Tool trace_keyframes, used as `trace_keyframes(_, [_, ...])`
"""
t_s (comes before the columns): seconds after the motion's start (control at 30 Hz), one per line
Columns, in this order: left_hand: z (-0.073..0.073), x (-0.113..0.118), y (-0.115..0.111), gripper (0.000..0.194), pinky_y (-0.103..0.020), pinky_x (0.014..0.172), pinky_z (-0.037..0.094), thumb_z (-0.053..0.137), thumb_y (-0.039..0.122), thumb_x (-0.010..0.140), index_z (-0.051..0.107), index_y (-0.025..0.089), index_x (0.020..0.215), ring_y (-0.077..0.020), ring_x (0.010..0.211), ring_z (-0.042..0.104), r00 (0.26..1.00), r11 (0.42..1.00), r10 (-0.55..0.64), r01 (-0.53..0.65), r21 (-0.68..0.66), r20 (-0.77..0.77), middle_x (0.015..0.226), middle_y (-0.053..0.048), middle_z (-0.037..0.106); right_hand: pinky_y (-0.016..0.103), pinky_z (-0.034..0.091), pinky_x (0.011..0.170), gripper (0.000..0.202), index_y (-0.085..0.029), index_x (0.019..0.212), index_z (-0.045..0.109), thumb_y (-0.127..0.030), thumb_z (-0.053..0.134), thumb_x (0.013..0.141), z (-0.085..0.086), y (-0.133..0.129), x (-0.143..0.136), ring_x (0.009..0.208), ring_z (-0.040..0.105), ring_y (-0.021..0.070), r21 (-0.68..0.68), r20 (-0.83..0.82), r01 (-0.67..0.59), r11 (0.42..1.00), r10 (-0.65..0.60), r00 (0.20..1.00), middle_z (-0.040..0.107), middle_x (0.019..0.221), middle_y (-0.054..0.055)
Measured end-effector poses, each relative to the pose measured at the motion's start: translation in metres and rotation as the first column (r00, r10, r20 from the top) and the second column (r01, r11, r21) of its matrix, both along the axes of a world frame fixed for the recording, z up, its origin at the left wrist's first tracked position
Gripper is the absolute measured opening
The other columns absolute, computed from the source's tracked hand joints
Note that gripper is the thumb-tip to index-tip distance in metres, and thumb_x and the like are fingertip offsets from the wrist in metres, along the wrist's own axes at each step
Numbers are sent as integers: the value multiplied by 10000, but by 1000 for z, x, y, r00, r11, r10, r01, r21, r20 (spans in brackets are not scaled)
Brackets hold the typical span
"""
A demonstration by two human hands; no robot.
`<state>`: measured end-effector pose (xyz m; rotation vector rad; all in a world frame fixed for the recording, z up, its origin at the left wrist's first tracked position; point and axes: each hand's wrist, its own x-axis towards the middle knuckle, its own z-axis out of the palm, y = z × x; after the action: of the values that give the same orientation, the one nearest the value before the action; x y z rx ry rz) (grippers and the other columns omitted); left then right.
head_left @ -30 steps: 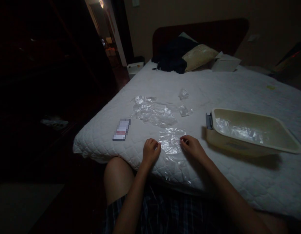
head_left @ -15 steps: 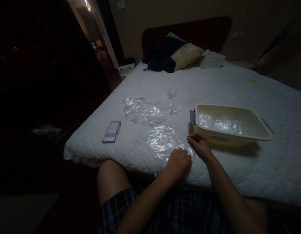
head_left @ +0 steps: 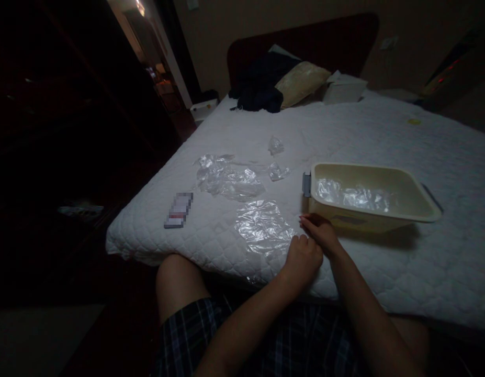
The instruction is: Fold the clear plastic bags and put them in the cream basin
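Note:
A clear, crinkled plastic bag [head_left: 261, 225] lies flat on the white quilted bed cover [head_left: 211, 246] in front of me. My left hand [head_left: 304, 259] is curled with its knuckles up at the bag's right edge; whatever its fingers may hold is hidden. Just beyond it, my right hand [head_left: 320, 233] has thumb and fingers pinched together, and I cannot make out what is between them. Close by on the right stands a cream plastic bin [head_left: 371, 222] with grey side clips, shiny clear plastic [head_left: 352, 196] lying inside.
Another crumpled clear plastic bag [head_left: 230, 180] and two small plastic scraps [head_left: 276, 145] lie farther back. A blurred-out phone-like object [head_left: 179, 210] is at the left. Dark clothing [head_left: 261, 84], a beige pillow [head_left: 303, 82] and a white box [head_left: 345, 89] sit by the headboard.
My left hand has moved right, closer to my right hand, and uncovered part of the bag's edge. My right hand stays nearly in place, and the view has shifted slightly.

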<state>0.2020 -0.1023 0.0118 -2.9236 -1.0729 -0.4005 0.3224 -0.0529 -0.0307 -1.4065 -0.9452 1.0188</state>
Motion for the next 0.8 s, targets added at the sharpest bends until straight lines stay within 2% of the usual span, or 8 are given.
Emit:
trace_keyframes(0.1, [5, -10, 3, 118, -356, 696, 392, 455, 170, 802, 570, 142, 804, -219, 788, 513, 993, 996, 78, -73, -53, 91, 777, -89, 576, 305, 501, 660, 358, -168, 785, 605, -461, 673, 590, 2, -1, -1, 680, 610, 166, 11, -6, 12, 1000, -12, 1000, 641, 772, 46])
trace_keyframes(0.17, [9, -19, 6, 147, -330, 690, 397, 429, 204, 821, 566, 166, 786, -200, 772, 521, 963, 980, 181, -160, -120, 197, 769, -73, 578, 304, 495, 654, 369, -166, 787, 605, -471, 668, 590, 5, -2, -2, 673, 604, 163, 16, 16, -2, 1000, 1, 1000, 640, 764, 43])
trace_keyframes(0.3, [16, -38, 16, 187, -282, 670, 397, 388, 250, 846, 565, 197, 819, -167, 750, 545, 821, 900, 425, -336, -279, 382, 791, -35, 598, 297, 487, 651, 362, -170, 781, 609, -485, 650, 606, 8, -3, -2, 669, 591, 156, 34, 79, -28, 999, 26, 997, 633, 753, 34])
trace_keyframes(0.43, [16, -51, 27, 185, -268, 626, 376, 406, 265, 833, 569, 203, 772, -158, 703, 556, 705, 807, 583, -444, -390, 403, 771, -16, 614, 290, 481, 619, 345, -174, 786, 601, -468, 649, 612, 11, -7, -4, 640, 579, 150, 73, 60, 19, 997, -23, 998, 620, 732, 27])
trace_keyframes(0.5, [15, -56, 30, 197, -265, 606, 362, 404, 270, 831, 571, 202, 752, -157, 682, 554, 679, 780, 619, -470, -413, 396, 749, -16, 614, 294, 476, 618, 316, -173, 787, 600, -449, 634, 637, 15, -12, -7, 653, 574, 157, 105, 131, 30, 994, -44, 990, 618, 737, 34])
trace_keyframes(0.57, [13, -59, 32, 212, -262, 587, 348, 397, 280, 833, 573, 200, 746, -156, 660, 549, 671, 770, 632, -487, -412, 388, 729, -20, 611, 299, 471, 630, 273, -176, 782, 602, -428, 604, 676, 20, -18, -12, 682, 573, 167, 137, 232, -10, 991, -22, 973, 620, 754, 44])
trace_keyframes(0.73, [3, -64, 33, 228, -269, 588, 346, 375, 291, 849, 575, 203, 785, -171, 663, 545, 691, 764, 643, -556, -326, 330, 745, -38, 597, 302, 458, 653, 226, -171, 802, 620, -375, 544, 738, 32, -27, -27, 700, 577, 177, 83, 419, -253, 964, 196, 887, 633, 758, 51])
trace_keyframes(0.8, [-1, -65, 33, 218, -277, 603, 353, 374, 277, 850, 572, 197, 807, -184, 689, 547, 703, 762, 646, -580, -288, 296, 785, -54, 584, 301, 453, 662, 232, -165, 817, 626, -359, 512, 760, 32, -27, -30, 711, 579, 180, 51, 465, -303, 952, 246, 851, 639, 768, 54])
